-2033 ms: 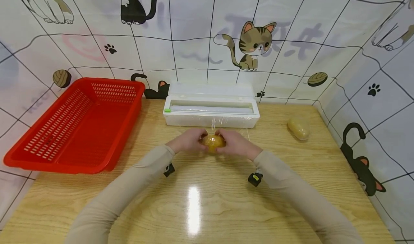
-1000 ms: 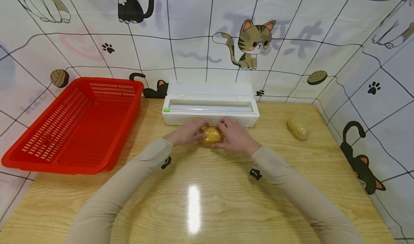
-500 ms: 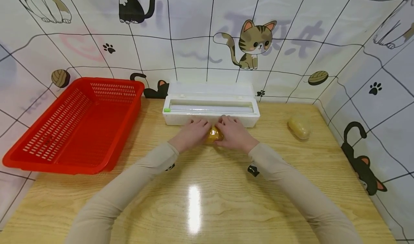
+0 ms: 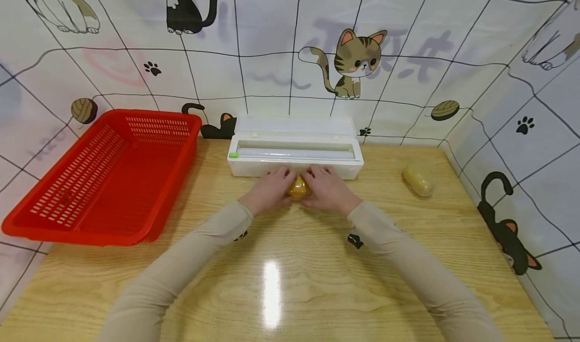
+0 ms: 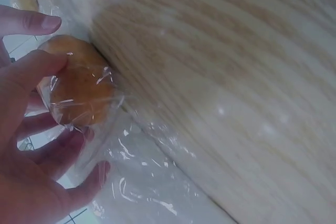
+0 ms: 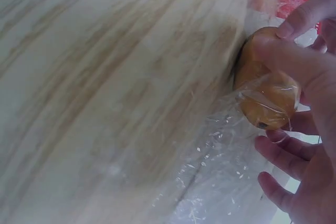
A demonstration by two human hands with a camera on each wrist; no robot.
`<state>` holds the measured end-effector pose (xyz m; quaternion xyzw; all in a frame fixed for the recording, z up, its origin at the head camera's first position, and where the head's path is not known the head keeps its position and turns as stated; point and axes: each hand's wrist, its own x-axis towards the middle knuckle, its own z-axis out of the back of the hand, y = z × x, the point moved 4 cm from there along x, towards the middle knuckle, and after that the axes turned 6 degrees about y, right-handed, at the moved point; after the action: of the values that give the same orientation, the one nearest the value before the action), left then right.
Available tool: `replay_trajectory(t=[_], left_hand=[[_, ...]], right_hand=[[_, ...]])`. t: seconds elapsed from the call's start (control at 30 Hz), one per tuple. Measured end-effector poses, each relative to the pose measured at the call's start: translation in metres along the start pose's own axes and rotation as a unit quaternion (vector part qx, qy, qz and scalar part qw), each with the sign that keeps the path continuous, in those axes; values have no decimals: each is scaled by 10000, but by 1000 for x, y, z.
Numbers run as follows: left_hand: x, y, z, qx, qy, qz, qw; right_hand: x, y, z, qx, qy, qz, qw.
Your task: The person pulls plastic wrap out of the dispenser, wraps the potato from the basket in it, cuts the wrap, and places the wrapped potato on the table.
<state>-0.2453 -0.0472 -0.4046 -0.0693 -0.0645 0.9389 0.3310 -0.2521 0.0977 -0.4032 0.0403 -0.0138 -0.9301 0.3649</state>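
Note:
A yellow-orange oval fruit (image 4: 299, 188), partly covered in clear cling film (image 5: 139, 169), sits on the table right in front of a white cling film box (image 4: 249, 169). My left hand (image 4: 270, 188) holds it from the left, thumb on the near side and fingers on the far side. From the right, my right hand (image 4: 332, 191) grips it the same way. Both wrist views show loose, wrinkled film spreading out from the fruit beside the fingers. A small dark spot marks one end of the fruit in the right wrist view.
The box's lid stands raised, with a film roll (image 4: 294, 154) inside and a green piece (image 4: 233, 155) at its left end. A red perforated basket (image 4: 158, 206) stands at the left. Another pale yellow film-wrapped oval (image 4: 418, 179) lies at the right.
Both hands have pushed the fruit away from me, up to the box front. The film stretched between box and fruit earlier no longer shows in the head view. Fingers have resettled around the fruit.

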Motion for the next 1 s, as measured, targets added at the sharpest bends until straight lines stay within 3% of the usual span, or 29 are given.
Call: replay_trajectory(t=[0.27,0.57,0.7,0.8,1.0], left_hand=[[1,10,-2,-102,36,29,9999],[1,7,3,363,-98,234,9990],[3,5,5,68,-1,430,9991],[3,6,8,-294,3,492,9984],[-5,17,22,-726,-495,563,9945]], right_hand=[[1,-1,-1,170,-265,-49,9995],[0,3,2,20,-660,-146,9977],[-2,2,3,108,-692,-210,9973],[-5,1,5,577,-679,-233,9957],[-12,2,13,1211,-868,-170,9887]])
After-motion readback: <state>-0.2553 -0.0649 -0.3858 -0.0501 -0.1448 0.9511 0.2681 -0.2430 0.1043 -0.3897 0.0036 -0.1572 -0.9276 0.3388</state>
